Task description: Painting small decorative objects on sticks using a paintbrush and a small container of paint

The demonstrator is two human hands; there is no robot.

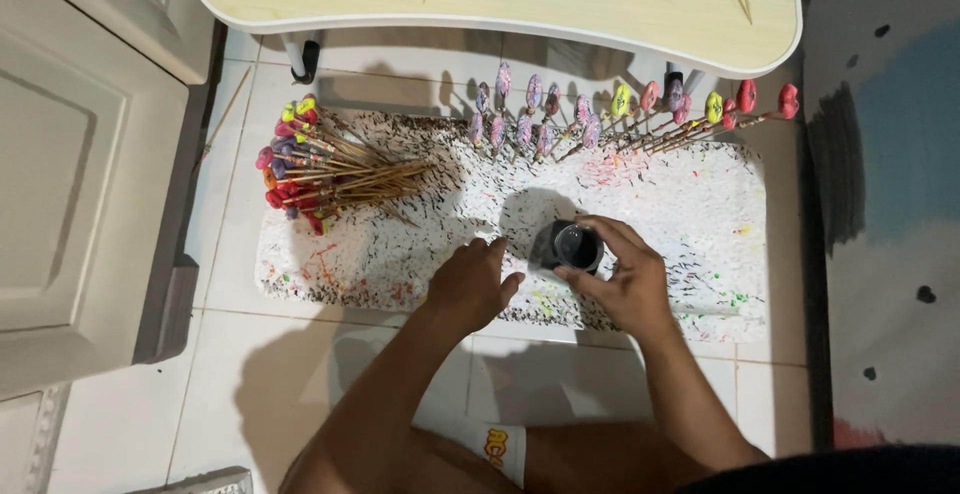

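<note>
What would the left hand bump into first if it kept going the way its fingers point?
Probably the small dark jar. The left hand points up and right, and the jar, held by the right hand, sits close ahead.

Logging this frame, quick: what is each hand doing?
Left hand: curled loosely, empty, resting on the speckled white foam board.
Right hand: gripping the small dark round jar.

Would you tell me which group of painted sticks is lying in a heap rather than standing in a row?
The left group, piled flat on the speckled white board with heads pointing left; the other sticks stand spread along the board's far edge.
</note>
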